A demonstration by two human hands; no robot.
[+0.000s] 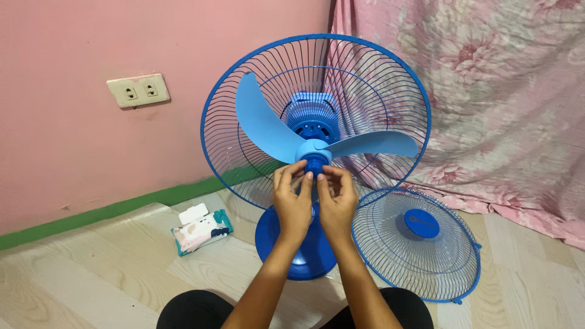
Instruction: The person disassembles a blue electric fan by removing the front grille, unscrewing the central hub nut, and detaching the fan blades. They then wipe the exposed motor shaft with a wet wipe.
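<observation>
A blue desk fan stands on the floor on a round blue base [304, 256], with its rear wire grille [244, 79] in place and the front open. Light blue blades [262, 122] sit on the shaft. At the hub is a dark blue blade cap [314, 164]. My left hand [291, 198] and my right hand [336, 198] are side by side below the hub, and the fingertips of both pinch the cap. The detached front grille [396, 268] with a blue centre disc [421, 223] leans against the fan at the right.
A pack of wet wipes [200, 230] lies on the pale wood-pattern floor to the left. A pink wall with a double socket [138, 90] and a green skirting is behind. A pink flowered cloth [506, 91] hangs at the right. My dark-clad knees show at the bottom.
</observation>
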